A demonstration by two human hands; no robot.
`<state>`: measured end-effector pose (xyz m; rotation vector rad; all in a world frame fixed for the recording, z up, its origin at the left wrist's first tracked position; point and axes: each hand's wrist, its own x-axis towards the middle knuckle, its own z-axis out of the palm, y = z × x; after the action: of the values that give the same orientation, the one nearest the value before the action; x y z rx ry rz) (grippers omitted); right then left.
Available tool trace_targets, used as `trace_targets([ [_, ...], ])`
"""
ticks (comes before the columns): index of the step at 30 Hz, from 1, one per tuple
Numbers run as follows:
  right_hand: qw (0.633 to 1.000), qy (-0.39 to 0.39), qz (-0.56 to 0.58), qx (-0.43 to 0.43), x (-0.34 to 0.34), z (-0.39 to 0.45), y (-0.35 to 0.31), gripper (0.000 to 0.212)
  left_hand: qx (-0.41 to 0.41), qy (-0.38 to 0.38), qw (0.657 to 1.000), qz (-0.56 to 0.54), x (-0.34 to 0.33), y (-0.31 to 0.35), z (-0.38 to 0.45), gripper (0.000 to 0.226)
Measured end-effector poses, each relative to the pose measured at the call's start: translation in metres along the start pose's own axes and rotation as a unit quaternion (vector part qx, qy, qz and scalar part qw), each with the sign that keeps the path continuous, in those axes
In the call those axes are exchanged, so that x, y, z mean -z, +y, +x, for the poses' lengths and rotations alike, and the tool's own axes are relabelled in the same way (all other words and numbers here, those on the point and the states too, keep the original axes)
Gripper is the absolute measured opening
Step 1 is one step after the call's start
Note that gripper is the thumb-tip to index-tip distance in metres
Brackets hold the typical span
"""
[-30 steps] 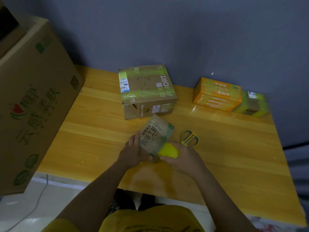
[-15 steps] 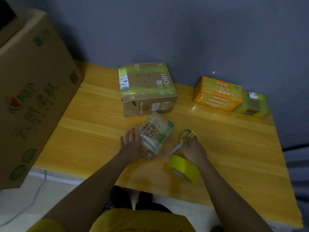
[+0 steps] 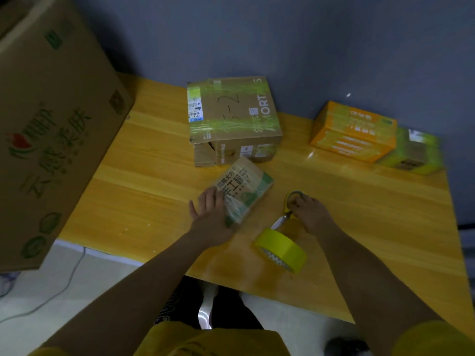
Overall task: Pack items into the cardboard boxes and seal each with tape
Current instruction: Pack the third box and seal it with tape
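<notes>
Yellow-handled scissors [image 3: 288, 211] are gripped by the right hand [image 3: 309, 213], fingers curled at the handles, probably to cut the tape. Just left of the scissors, the left hand [image 3: 212, 219] lies flat with straight fingers on the small cardboard box [image 3: 244, 188], holding it steady. Near the scissors, toward the person, the yellow tape roll [image 3: 281, 250] lies on the wooden table [image 3: 144, 181]; behind them stands a taped box [image 3: 234, 119].

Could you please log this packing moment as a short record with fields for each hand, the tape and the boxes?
left hand: rests on the small printed box, fingers straight
right hand: grips the scissors
tape roll: on the table, near edge, not held
taped cardboard box: behind the small box
orange box: far right, by the wall
</notes>
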<state>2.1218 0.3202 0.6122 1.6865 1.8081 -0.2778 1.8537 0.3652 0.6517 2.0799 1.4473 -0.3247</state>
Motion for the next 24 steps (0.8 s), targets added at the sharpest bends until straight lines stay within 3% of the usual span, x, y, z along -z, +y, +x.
trace_targets([
  [5,1.0,-0.018,0.0,-0.018,-0.002,-0.002,-0.005,0.046,0.083,-0.041,0.996,0.018,-0.008,0.03,0.001,0.134],
  [8,0.999,-0.012,0.037,0.005,-0.003,-0.001,0.005,0.04,0.092,-0.028,0.995,0.037,-0.015,0.034,0.002,0.143],
  [13,0.998,-0.016,0.036,-0.038,-0.018,-0.013,-0.007,0.038,0.085,-0.018,0.995,0.053,-0.024,0.031,-0.001,0.145],
  [17,0.989,-0.016,0.134,-0.06,-0.009,-0.014,0.002,0.032,0.081,-0.023,0.995,0.048,-0.024,0.029,0.0,0.145],
  [21,0.968,-0.036,0.247,-0.042,0.024,-0.014,0.031,0.039,0.079,-0.024,0.996,0.027,-0.024,0.031,0.0,0.145],
  [24,0.963,-0.065,0.261,-0.025,0.063,-0.014,0.045,0.04,0.077,-0.03,0.996,0.021,-0.021,0.03,0.001,0.145],
])
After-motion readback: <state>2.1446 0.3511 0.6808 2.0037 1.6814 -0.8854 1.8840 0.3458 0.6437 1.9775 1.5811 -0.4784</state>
